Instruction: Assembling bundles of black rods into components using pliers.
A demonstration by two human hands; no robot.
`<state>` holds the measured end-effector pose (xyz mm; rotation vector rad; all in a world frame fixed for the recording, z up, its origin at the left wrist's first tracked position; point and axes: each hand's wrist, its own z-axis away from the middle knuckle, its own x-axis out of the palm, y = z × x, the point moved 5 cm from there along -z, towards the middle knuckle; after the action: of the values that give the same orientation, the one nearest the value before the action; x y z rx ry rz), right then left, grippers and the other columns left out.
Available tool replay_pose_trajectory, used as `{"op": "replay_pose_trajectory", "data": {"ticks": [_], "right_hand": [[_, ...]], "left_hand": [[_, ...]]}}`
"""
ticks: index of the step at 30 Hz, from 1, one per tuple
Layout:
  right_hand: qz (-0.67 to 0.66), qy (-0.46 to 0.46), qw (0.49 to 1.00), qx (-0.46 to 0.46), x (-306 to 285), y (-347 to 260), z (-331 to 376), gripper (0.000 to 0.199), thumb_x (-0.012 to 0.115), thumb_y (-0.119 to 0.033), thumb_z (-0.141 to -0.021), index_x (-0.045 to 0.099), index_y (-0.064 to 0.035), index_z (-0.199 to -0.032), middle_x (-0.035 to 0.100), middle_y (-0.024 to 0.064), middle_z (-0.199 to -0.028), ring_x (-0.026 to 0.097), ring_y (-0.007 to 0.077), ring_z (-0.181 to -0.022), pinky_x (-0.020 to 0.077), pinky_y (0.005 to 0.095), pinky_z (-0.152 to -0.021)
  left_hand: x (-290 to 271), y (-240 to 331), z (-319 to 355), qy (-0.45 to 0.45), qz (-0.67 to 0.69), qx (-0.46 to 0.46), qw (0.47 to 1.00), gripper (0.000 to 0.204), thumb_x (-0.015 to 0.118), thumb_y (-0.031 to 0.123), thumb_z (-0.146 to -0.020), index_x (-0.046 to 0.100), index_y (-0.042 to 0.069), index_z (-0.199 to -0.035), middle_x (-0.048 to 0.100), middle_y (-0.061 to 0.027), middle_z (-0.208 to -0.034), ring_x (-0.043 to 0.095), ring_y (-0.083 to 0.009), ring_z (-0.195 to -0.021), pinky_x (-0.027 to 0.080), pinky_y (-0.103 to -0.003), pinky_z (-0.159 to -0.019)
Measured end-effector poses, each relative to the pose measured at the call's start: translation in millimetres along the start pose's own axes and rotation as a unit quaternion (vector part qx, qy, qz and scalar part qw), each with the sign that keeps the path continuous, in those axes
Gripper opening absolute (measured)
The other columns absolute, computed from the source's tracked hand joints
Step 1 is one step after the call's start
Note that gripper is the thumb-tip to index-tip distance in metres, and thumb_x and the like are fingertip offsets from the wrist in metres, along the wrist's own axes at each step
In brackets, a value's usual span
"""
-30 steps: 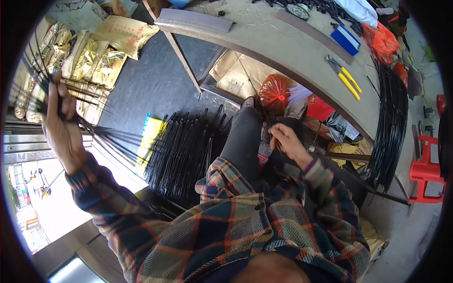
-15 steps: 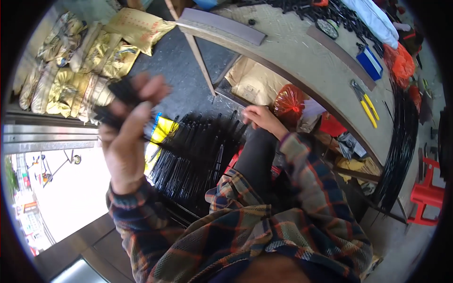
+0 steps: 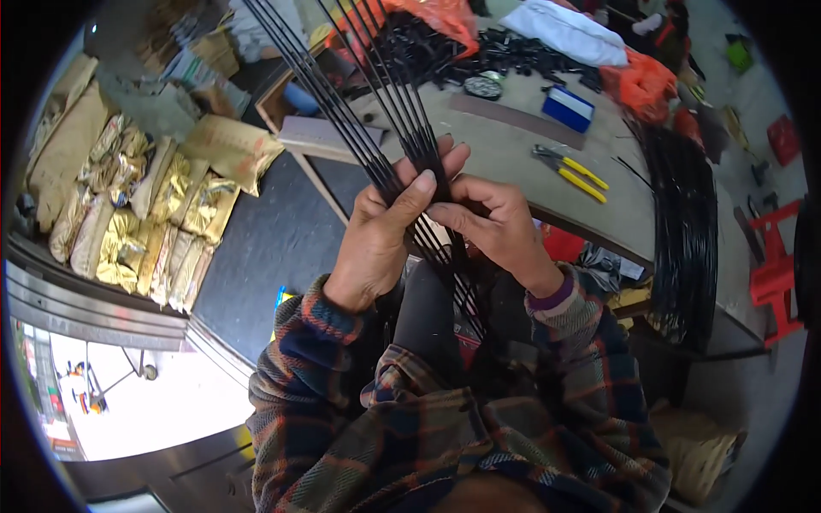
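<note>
Several thin black rods (image 3: pixel 344 130), with thicker dark sleeves near their middles, stand in two fanned groups before my chest. My left hand (image 3: pixel 376 231) is wrapped round them, its thumb pressed across the front and fingertips showing behind. Against the right-hand group, my right hand (image 3: pixel 506 229) closes its thumb and forefinger on the rods just below the sleeves. The rods slant from the upper left down toward my lap, where their lower ends run over my dark trouser leg.
Ahead stands a workbench (image 3: pixel 496 141) with yellow-handled pliers (image 3: pixel 571 173), a blue box (image 3: pixel 568 109), a pile of black parts (image 3: pixel 534 51) and an orange plastic bag (image 3: pixel 641 83). A long bundle of black rods (image 3: pixel 684 248) hangs over its right side. Sacks (image 3: pixel 120 244) lie left; a red stool (image 3: pixel 774 269) stands right.
My left hand has come from the left to the middle with the rods. My right hand has risen from near my knee and taken hold of them. The view has shifted.
</note>
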<state>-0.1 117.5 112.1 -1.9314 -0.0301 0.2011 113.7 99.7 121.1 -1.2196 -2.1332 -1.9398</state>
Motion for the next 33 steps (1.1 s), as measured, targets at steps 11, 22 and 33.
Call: {"op": "replay_pose_trajectory", "data": {"ticks": [11, 22, 33], "right_hand": [[0.135, 0.132, 0.976, -0.105, -74.3, -20.5, 46.0, 0.023, 0.055, -0.014, -0.087, 0.059, 0.0043, -0.074, 0.054, 0.0045, -0.063, 0.048, 0.0077, -0.059, 0.0376, 0.0224, -0.054], [0.57, 0.412, 0.699, -0.13, -342.1, -80.8, 19.3, 0.032, 0.046, -0.027, -0.086, 0.063, -0.0021, -0.076, 0.063, 0.0102, -0.07, 0.06, 0.0195, -0.062, 0.0457, 0.0312, -0.058], [0.8, 0.182, 0.54, 0.186, -382.7, 85.9, 100.9, 0.016, 0.052, -0.017, -0.077, 0.06, -0.0091, -0.088, 0.065, 0.014, -0.083, 0.065, 0.0258, -0.073, 0.05, 0.0406, -0.057]], "left_hand": [[55.7, -48.1, -19.7, 0.049, 0.057, -0.061, 0.995, 0.029, 0.057, 0.009, -0.085, 0.052, -0.007, -0.109, 0.062, -0.0161, -0.1, 0.059, -0.0201, -0.096, 0.047, -0.028, -0.085], [58.9, -39.5, -23.6, 0.024, -0.044, -0.054, 0.997, 0.041, 0.054, 0.004, -0.084, 0.041, -0.007, -0.122, 0.053, -0.0189, -0.116, 0.054, -0.0252, -0.106, 0.046, -0.036, -0.089], [61.2, -60.9, -40.8, 0.003, -0.071, -0.103, 0.992, 0.043, 0.056, 0.006, -0.084, 0.04, -0.007, -0.122, 0.053, -0.019, -0.116, 0.056, -0.025, -0.103, 0.047, -0.033, -0.087]]}}
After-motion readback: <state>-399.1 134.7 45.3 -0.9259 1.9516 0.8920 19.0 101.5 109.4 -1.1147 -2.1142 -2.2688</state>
